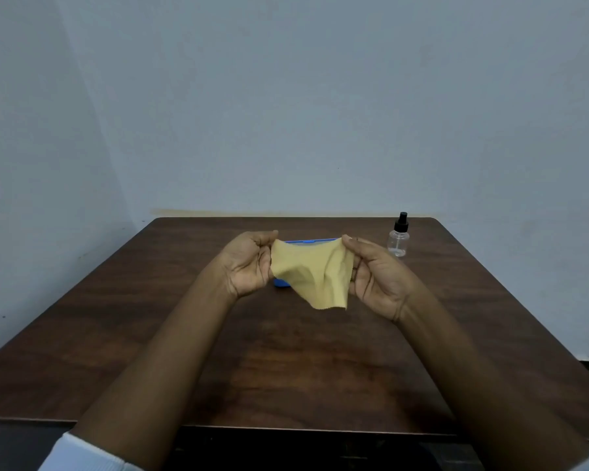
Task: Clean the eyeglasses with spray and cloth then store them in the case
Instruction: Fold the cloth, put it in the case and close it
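A yellow cloth (312, 273) hangs spread between my two hands above the middle of the table. My left hand (249, 263) pinches its left edge and my right hand (376, 273) pinches its right edge. Behind the cloth lies a blue glasses case (281, 283); only its far rim and a lower left corner show. The eyeglasses are hidden from view. A small clear spray bottle (399, 237) with a black nozzle stands upright at the far right of the table, a short way beyond my right hand.
The dark brown wooden table (150, 334) reaches to a pale blue wall at the back. Its near edge runs just in front of my forearms, and its left and right edges slant outward.
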A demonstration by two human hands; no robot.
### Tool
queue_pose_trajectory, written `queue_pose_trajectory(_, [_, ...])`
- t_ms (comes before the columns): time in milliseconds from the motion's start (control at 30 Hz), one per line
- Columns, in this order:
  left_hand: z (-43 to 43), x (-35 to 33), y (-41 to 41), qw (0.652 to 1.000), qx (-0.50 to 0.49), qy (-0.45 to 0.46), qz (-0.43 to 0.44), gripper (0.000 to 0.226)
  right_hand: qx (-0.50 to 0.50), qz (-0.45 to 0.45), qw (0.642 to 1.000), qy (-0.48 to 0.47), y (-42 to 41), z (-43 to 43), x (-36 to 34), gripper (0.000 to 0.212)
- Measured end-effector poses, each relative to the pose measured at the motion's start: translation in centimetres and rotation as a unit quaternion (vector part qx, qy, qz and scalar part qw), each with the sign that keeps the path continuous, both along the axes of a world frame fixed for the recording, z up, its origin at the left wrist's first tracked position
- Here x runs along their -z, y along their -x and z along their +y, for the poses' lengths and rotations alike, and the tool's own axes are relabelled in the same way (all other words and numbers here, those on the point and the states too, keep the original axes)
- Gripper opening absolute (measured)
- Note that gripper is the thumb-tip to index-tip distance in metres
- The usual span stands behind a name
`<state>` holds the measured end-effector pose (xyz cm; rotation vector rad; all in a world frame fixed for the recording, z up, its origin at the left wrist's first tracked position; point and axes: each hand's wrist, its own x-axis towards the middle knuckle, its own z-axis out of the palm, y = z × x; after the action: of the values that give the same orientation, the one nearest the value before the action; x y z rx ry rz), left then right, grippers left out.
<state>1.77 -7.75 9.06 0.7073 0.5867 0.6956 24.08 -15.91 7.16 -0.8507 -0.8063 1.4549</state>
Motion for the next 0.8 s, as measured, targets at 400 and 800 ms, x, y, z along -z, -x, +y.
queue_pose_trajectory(400, [-1.9,0.7,1.2,0.992,-0.036,-0.121,0.032,0.074,0.003,-0.015,1.0,0.02,-0.8,0.3,-1.3,0.022])
queue_pose_trajectory(800, [-4.0,-4.7,2.8,0.727,-0.285,-0.596,0.187,0.085,0.095,-0.294,0.903,-0.3,-3.1,-0.4,-5.8,0.043])
